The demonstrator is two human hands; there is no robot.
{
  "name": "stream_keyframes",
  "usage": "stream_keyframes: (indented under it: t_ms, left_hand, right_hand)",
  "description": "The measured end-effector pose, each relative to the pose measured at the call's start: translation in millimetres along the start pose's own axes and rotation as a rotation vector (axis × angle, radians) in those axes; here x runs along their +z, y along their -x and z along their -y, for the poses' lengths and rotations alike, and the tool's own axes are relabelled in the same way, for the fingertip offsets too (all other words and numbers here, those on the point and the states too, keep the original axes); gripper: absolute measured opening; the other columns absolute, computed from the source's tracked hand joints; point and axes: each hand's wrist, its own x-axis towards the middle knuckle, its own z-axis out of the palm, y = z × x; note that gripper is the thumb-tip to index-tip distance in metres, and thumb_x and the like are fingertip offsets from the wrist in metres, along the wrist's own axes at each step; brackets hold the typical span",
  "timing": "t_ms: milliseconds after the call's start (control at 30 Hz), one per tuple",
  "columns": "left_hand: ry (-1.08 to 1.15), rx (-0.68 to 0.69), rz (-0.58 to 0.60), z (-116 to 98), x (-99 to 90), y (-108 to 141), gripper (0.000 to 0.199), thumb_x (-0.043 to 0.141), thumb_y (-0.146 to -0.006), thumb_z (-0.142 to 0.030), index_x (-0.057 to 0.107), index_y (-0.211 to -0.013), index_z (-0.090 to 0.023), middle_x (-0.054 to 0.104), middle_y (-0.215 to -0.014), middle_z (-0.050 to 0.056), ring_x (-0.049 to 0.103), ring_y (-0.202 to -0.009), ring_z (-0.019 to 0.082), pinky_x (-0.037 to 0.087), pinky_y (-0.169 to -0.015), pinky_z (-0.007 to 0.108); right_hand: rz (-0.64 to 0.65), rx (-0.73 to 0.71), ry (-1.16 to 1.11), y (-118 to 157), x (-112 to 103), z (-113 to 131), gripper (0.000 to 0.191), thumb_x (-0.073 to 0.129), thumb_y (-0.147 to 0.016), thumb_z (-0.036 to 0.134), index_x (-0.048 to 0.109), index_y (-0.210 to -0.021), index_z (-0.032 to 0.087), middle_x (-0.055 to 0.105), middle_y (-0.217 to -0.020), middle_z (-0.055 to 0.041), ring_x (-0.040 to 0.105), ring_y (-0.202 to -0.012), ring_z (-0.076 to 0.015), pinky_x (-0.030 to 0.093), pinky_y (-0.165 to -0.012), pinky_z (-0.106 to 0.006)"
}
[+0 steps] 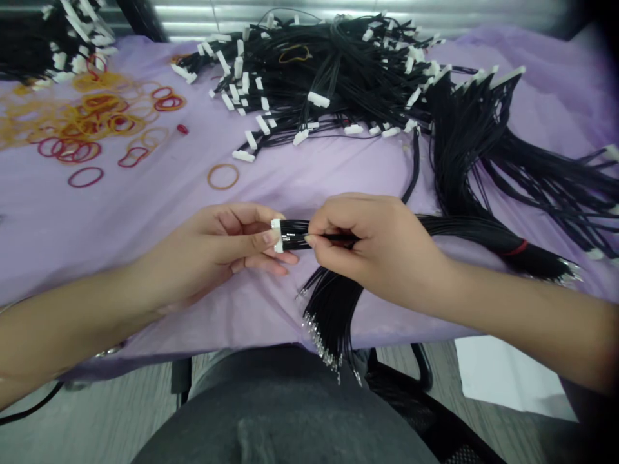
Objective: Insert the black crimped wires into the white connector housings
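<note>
Loose wire bundle (333, 312): droops past the near edge of the purple cloth (174, 183), metal-tipped ends toward the lap, probably to lie within easy reach.
Right hand (370, 235): thumb and forefinger closed at the tips on a thin black wire (333, 237), the other fingers curled in; a fine pinch seems meant to steer one strand.
Left hand (232, 241): thumb and forefinger pinch the white connector (277, 236) by its edge, other fingers loosely spread behind, likely to brace it while keeping its wired side clear.
White connector: between the two hands, above the cloth, black wires running from it toward the right hand.
Banded bundle (476, 232): lies beyond the right wrist, a red band (515, 248) around it, presumably keeping the strands together.
Single orange band (223, 176): flat beyond the left hand, apart from the rubber band pile (104, 113).
Connector-ended wire heap (338, 80): at the back, perhaps to leave the front free.
</note>
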Motion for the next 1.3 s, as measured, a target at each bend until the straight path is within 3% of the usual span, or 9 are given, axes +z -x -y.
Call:
stream_keyframes:
  t_ms: [400,667,1033,1200,1300]
  left_hand:
    - [-0.028,0.023,0.051,1,-2.2,-3,0.007,0.069,-0.079,-0.017,0.071,-0.086,-0.018,0.071,-0.08,0.001,0.07,-0.07,0.014,0.059,-0.066,0.02]
    - [-0.055,0.017,0.024,1,-3.2,-2,0.009,0.069,-0.08,-0.013,0.068,-0.088,-0.01,0.07,-0.08,0.002,0.071,-0.071,0.013,0.059,-0.068,0.02]
    - [-0.079,0.011,0.091,4,-7.8,-2,0.008,0.072,-0.079,-0.021,0.073,-0.087,-0.021,0.072,-0.084,0.001,0.069,-0.077,0.012,0.059,-0.073,0.018]
    - [-0.065,-0.026,0.076,1,-4.0,-5,0.01,0.073,-0.077,-0.018,0.072,-0.087,-0.016,0.072,-0.081,0.003,0.07,-0.074,0.013,0.059,-0.068,0.019]
    - [-0.012,-0.054,0.03,-1,-1.7,-6,0.004,0.072,-0.078,-0.016,0.07,-0.08,-0.013,0.07,-0.075,0.003,0.071,-0.075,0.014,0.058,-0.07,0.018]
  right_hand:
    - [0.013,0.058,-0.031,-1,3,3,0.014,0.059,-0.08,0.011,0.058,-0.067,0.013,0.053,-0.061,0.0044,0.046,-0.059,-0.0051,0.034,-0.058,-0.019]
    - [0.046,0.061,-0.038,-1,6,1,0.015,0.057,-0.083,0.013,0.061,-0.068,0.013,0.057,-0.064,0.0023,0.048,-0.061,-0.0065,0.035,-0.059,-0.02]
    - [0.016,-0.055,-0.054,0,11,0,0.018,0.055,-0.087,0.014,0.06,-0.069,0.012,0.056,-0.066,0.0013,0.048,-0.062,-0.0061,0.036,-0.059,-0.018]
    - [0.009,-0.101,-0.008,-3,3,2,0.018,0.053,-0.088,0.014,0.059,-0.072,0.014,0.058,-0.069,0.0005,0.052,-0.066,-0.0081,0.039,-0.063,-0.021]
    - [-0.112,-0.159,0.127,-2,-10,7,0.017,0.051,-0.091,0.019,0.061,-0.078,0.017,0.062,-0.077,-0.0035,0.055,-0.075,-0.0121,0.042,-0.069,-0.024]
